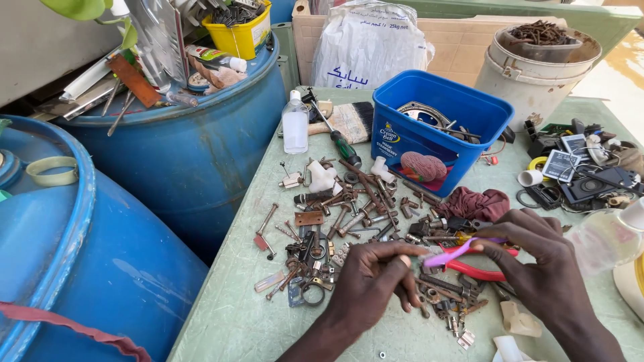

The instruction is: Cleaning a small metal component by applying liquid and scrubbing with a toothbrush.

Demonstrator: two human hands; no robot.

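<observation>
My left hand and my right hand hold between them a thin purple strip over the pale green table. The left fingertips pinch its left end; the right fingers pinch the right end. Red-handled pliers lie on the table just under the strip. Below and around both hands spreads a heap of rusty bolts, keys, hinges and small metal parts.
A blue plastic tub with metal pieces stands behind the heap, a screwdriver, paintbrush and clear bottle to its left. Two blue barrels flank the table's left edge. Black electronics lie right; a white bucket stands behind.
</observation>
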